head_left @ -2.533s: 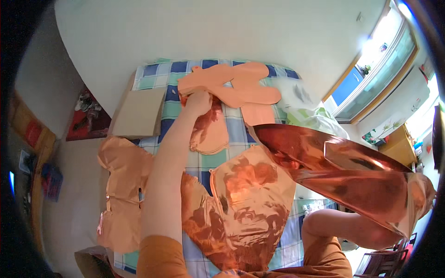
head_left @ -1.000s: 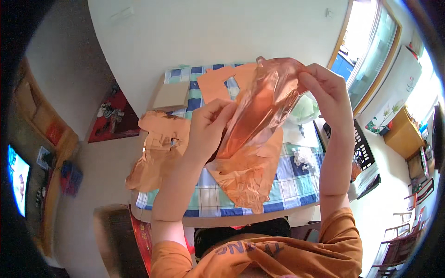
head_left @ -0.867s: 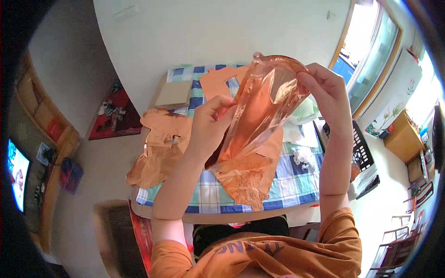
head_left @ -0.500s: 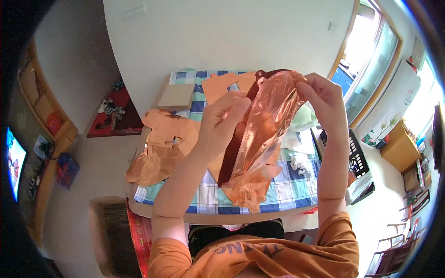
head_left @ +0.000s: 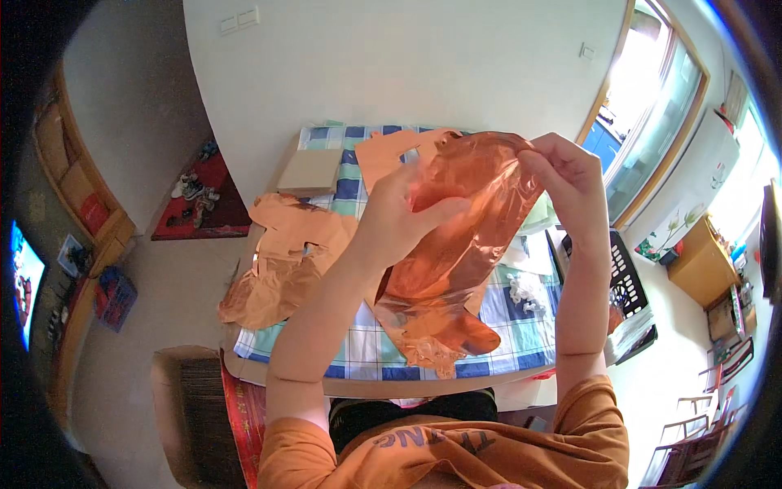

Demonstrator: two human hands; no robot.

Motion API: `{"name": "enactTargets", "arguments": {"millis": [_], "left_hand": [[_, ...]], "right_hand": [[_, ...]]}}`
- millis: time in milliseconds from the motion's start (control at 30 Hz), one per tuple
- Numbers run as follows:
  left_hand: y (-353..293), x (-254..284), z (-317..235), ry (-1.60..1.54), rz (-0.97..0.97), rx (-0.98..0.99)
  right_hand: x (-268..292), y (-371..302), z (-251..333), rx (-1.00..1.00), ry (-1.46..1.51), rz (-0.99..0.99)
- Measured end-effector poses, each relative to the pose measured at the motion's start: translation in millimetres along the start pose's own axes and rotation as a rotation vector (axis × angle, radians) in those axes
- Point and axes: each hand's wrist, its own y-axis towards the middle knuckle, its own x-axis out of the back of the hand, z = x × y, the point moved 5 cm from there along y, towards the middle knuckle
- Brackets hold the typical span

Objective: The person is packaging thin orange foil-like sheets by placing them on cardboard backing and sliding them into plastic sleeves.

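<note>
The copper foil hangs above the table at the centre of the view, wrinkled and shiny, its lower end reaching 6 o'clock over the checked cloth. The right hand pinches it between thumb and fingers at its 1 o'clock corner. The left hand, at the foil's 10 o'clock edge, is spread, thumb well away from the fingers and lying across the foil's face; whether it touches cannot be told, and its fingertips are blurred. Reckoned from the foil, a loose pile of similar foil lies between 8 and 9 o'clock, a beige board at 10, and flat orange pieces between 10 and 11, partly hidden by the left hand. A pale green bag sits between 2 and 3, behind the right forearm, crumpled white scraps lie between 4 and 5, and a black basket stands just beside the table between 3 and 4.
</note>
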Motion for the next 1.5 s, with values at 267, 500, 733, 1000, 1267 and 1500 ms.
{"name": "enactTargets", "arguments": {"millis": [267,500,733,1000,1267,1500], "left_hand": [[3.9,-4.2,14.0,0.129,0.084,0.097],[9.9,-11.3,18.0,-0.022,0.035,0.048],[14.1,-6.3,27.2,0.093,0.034,0.163],[13.6,-1.3,29.2,0.055,0.103,0.180],[-0.1,11.4,26.9,0.145,0.242,0.042],[-8.0,7.9,52.3,-0.028,0.065,0.188]], "right_hand": [[-6.2,-1.1,2.1,0.032,0.003,-0.005],[-6.9,1.0,0.8,0.069,0.011,0.012],[-11.7,-0.3,9.8,0.067,0.048,-0.012],[-7.7,0.4,2.7,0.088,-0.006,-0.009],[-3.7,-1.0,-1.4,-0.012,0.054,-0.156],[-5.2,2.6,-19.8,-0.065,0.210,-0.165]]}}
